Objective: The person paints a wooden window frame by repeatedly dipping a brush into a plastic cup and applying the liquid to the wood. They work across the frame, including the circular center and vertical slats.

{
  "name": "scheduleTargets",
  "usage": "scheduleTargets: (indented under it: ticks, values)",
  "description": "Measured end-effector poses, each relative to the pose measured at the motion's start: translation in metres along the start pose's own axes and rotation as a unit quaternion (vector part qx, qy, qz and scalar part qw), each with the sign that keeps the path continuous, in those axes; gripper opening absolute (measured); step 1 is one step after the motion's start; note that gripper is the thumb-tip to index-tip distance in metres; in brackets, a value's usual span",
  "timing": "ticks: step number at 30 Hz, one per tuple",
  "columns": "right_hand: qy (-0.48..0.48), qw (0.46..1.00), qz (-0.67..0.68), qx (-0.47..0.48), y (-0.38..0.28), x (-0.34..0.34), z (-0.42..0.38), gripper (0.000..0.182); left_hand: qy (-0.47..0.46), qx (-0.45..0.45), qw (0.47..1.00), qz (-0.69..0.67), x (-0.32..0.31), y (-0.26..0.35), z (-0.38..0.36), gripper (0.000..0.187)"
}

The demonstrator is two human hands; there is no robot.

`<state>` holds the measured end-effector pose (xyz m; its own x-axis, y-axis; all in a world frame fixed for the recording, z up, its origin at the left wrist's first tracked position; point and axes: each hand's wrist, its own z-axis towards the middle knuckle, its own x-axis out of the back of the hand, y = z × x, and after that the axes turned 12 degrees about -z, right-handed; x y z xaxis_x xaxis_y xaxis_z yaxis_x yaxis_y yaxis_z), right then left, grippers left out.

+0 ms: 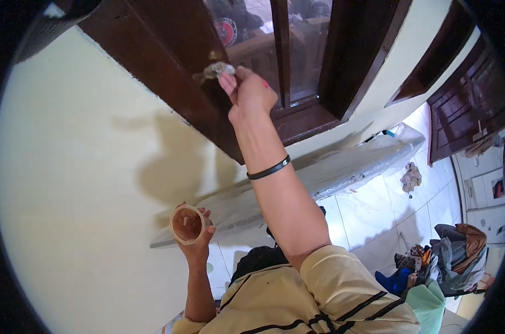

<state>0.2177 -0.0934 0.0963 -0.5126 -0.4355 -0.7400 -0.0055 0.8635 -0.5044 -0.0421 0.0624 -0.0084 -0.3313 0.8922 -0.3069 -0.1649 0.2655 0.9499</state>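
Observation:
My left hand [200, 245] is wrapped round a pale plastic cup [173, 227] with brown liquid in it, held low at the left in front of the wall. My right hand [253, 96] reaches up to the dark brown wooden window frame [177, 61]. Pinched in its fingers is a small whitish-brown crumpled wad [219, 69], which overlaps the face of the frame in this view. A black band [268, 167] circles my right forearm. Beyond the frame are glass panes [254, 61] split by a dark upright bar.
A long plastic-wrapped slab [347, 167] lies along the foot of the cream wall [69, 167]. On the tiled floor [375, 206] are a crumpled brown cloth [411, 177] and a heap of clothes [452, 253] at the right. A brown door [469, 100] stands at the far right.

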Motion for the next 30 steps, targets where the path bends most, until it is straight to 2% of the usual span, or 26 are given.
scheduleTargets:
  ticks: [5,7,8,11,12,15,16,19,22,25,28,29,30]
  values:
    - [-0.162,0.985,0.063,0.011,-0.040,-0.015,-0.018,0.012,0.006,0.003,1.000,-0.004,0.011,-0.005,-0.001,0.093]
    - [-0.211,0.972,0.020,0.099,-0.056,-0.007,-0.025,0.012,0.004,0.005,1.000,0.002,0.010,-0.004,-0.001,0.093]
    - [-0.226,0.953,-0.025,0.198,-0.057,-0.003,-0.026,0.016,0.005,0.006,1.000,0.006,0.010,-0.003,-0.002,0.093]
    - [-0.302,0.842,-0.166,0.415,-0.053,0.006,-0.016,0.019,0.007,0.000,1.000,0.014,0.011,-0.004,-0.002,0.093]
    - [-0.282,0.808,-0.235,0.460,-0.042,0.011,-0.003,0.019,0.002,0.009,1.000,0.017,0.012,-0.003,-0.002,0.094]
    - [-0.249,0.611,-0.406,0.632,-0.025,0.040,0.022,0.018,-0.006,0.027,0.999,0.022,0.012,-0.002,-0.003,0.095]
    - [-0.253,0.625,-0.379,0.634,-0.010,0.051,0.034,0.015,-0.003,0.028,0.999,0.022,0.008,-0.001,-0.004,0.096]
    - [-0.246,0.637,-0.447,0.577,0.018,0.097,0.052,0.012,-0.005,0.035,0.999,0.020,0.006,-0.005,-0.002,0.097]
    - [-0.239,0.597,-0.576,0.504,0.037,0.139,0.075,0.010,-0.008,0.046,0.998,0.039,0.004,-0.008,-0.001,0.096]
    - [-0.214,0.528,-0.684,0.456,0.024,0.161,0.069,0.008,-0.031,0.029,0.998,0.051,0.003,-0.012,-0.001,0.092]
    - [-0.262,0.469,-0.753,0.380,-0.030,0.136,-0.010,0.010,-0.013,0.028,0.998,0.046,0.000,-0.017,0.005,0.094]
    - [-0.331,0.439,-0.714,0.434,-0.050,0.128,-0.039,0.008,0.002,0.036,0.998,0.046,-0.001,-0.018,0.005,0.096]
    - [-0.361,0.487,-0.647,0.463,-0.062,0.120,-0.068,0.003,0.006,0.039,0.998,0.049,-0.003,-0.020,0.008,0.096]
